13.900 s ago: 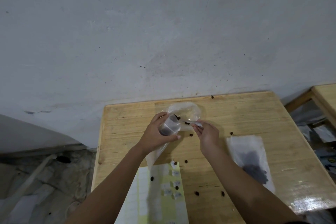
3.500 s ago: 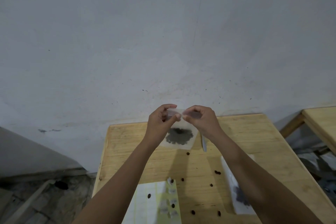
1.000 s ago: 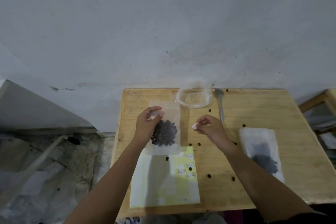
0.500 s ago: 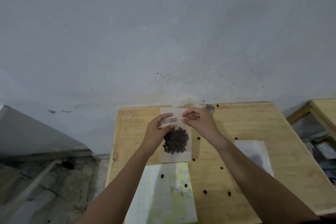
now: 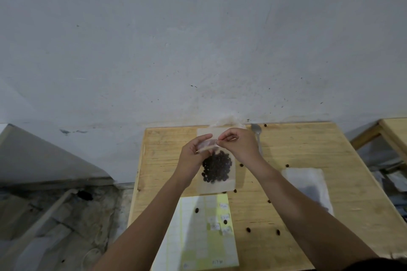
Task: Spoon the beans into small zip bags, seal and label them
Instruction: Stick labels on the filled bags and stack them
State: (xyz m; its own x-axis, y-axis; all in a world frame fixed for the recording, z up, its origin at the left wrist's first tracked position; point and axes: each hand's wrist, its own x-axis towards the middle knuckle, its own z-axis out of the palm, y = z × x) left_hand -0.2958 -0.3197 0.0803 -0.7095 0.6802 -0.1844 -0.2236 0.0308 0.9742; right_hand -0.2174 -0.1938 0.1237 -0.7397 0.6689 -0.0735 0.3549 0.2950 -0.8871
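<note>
A small clear zip bag (image 5: 218,186) with a heap of dark beans (image 5: 217,168) in its lower half is held up over the wooden table (image 5: 297,149). My left hand (image 5: 195,156) grips the bag's left upper side. My right hand (image 5: 239,144) pinches a small white label against the bag's upper part, its fingertips meeting my left thumb. A yellow-and-white label sheet (image 5: 198,237) with a few small labels lies at the table's near edge. A metal spoon (image 5: 257,136) lies behind my right hand.
Loose beans (image 5: 248,230) are scattered over the table. A white pile of bags (image 5: 308,185) with beans showing through lies on the right. A crumpled clear bag (image 5: 224,122) sits at the wall. A second wooden table (image 5: 394,134) stands at far right; the floor drops away on the left.
My right hand came up from the table with a small white label and now presses it on the bag's upper part. The bag rose slightly in my left hand.
</note>
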